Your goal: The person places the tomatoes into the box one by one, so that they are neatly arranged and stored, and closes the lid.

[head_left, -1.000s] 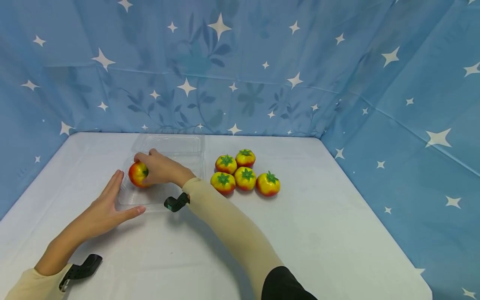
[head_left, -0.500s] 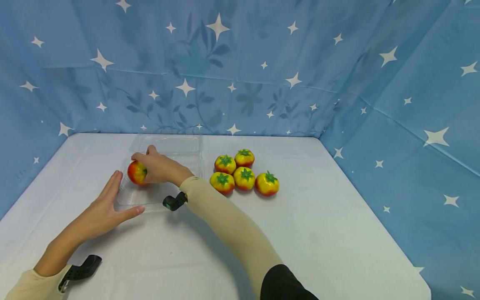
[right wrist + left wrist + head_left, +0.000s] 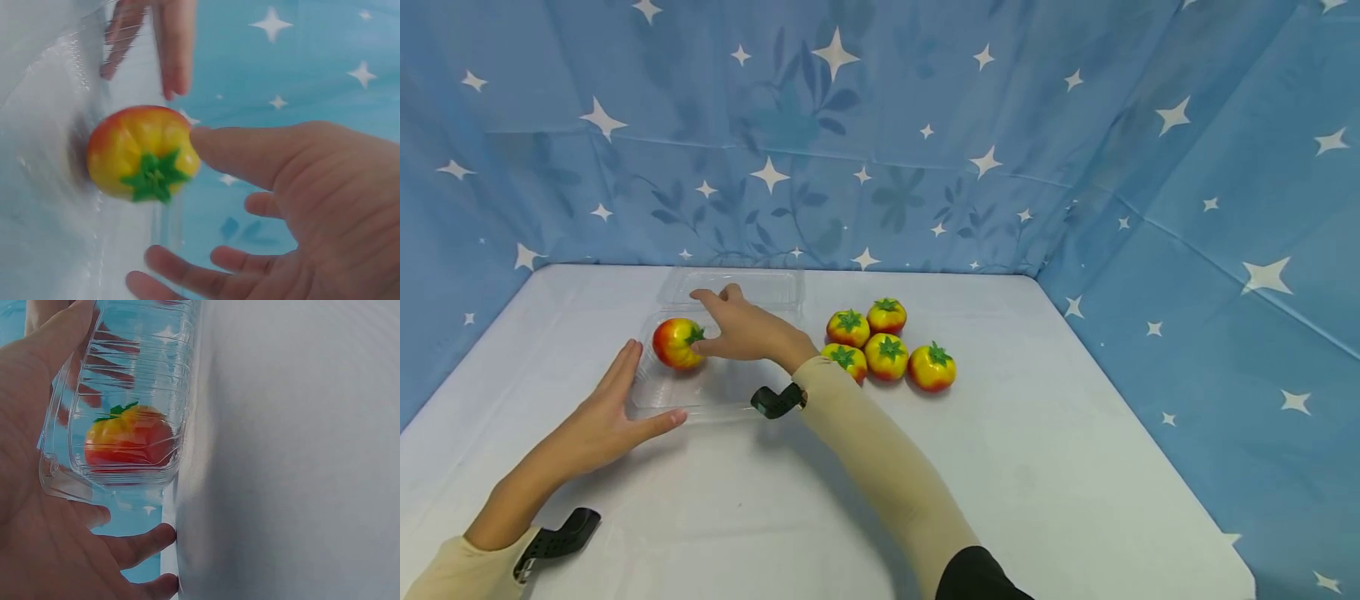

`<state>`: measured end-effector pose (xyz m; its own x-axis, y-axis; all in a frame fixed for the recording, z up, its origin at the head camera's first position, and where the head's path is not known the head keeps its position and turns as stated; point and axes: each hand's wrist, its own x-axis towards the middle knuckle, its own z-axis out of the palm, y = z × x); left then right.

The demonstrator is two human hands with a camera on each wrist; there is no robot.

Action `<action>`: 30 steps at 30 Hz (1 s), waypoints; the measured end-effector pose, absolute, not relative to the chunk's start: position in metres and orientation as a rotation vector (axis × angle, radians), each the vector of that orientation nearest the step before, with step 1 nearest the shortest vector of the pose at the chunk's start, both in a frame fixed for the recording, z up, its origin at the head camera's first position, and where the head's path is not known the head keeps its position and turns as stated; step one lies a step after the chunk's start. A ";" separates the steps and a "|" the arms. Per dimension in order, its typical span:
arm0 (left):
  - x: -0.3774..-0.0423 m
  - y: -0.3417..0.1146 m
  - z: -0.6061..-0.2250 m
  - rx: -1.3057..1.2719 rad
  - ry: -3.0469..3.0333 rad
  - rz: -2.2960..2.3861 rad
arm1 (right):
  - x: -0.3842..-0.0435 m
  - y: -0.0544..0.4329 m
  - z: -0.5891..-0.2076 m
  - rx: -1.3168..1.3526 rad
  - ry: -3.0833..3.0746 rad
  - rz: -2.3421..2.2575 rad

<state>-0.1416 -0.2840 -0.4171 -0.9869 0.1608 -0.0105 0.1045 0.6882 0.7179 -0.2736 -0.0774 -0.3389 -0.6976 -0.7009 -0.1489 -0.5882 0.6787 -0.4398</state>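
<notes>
A red-and-yellow tomato (image 3: 674,343) with a green leafy top sits at the left end of a clear plastic container (image 3: 718,390), whose lid (image 3: 767,287) lies folded back. My right hand (image 3: 748,329) is over the container, its fingers spread away from the tomato. In the right wrist view the thumb tip is at the edge of the tomato (image 3: 134,140); whether it touches cannot be told. Straight fingers and a stretched thumb of my left hand (image 3: 606,425) frame the container's near left corner. Through the clear wall the tomato (image 3: 128,447) shows in the left wrist view.
Several more tomatoes (image 3: 887,357) stand grouped right of the container, one partly hidden by my right forearm. A single tomato (image 3: 932,367) is at the group's right end. Under everything is a white-covered table (image 3: 1060,433), with a blue star-patterned curtain (image 3: 880,133) behind.
My right hand has let go of the tomato, opened its fingers and shifted right. The tomato stays at the container's left end. My left hand has kept its place.
</notes>
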 end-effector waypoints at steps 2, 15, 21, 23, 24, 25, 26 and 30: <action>-0.142 -0.284 -0.417 0.217 2.817 1.187 | -0.274 -0.064 -0.339 -1.041 2.589 -0.590; -0.142 -0.285 -0.419 0.224 2.813 1.173 | -0.265 0.032 -0.339 -1.042 2.655 -0.770; -0.141 -0.287 -0.423 0.224 2.803 1.173 | -0.259 0.077 -0.341 -1.001 2.719 -0.798; -0.141 -0.287 -0.424 0.229 2.798 1.180 | -0.258 0.092 -0.342 -0.986 2.768 -0.781; -0.141 -0.287 -0.424 0.233 2.798 1.181 | -0.257 0.099 -0.342 -0.960 2.787 -0.776; -0.141 -0.287 -0.424 0.234 2.799 1.179 | -0.257 0.106 -0.342 -0.933 2.807 -0.767; -0.142 -0.287 -0.423 0.234 2.800 1.173 | -0.256 0.113 -0.342 -0.902 2.828 -0.755; -0.143 -0.287 -0.421 0.235 2.805 1.155 | -0.257 0.138 -0.340 -0.773 2.866 -0.721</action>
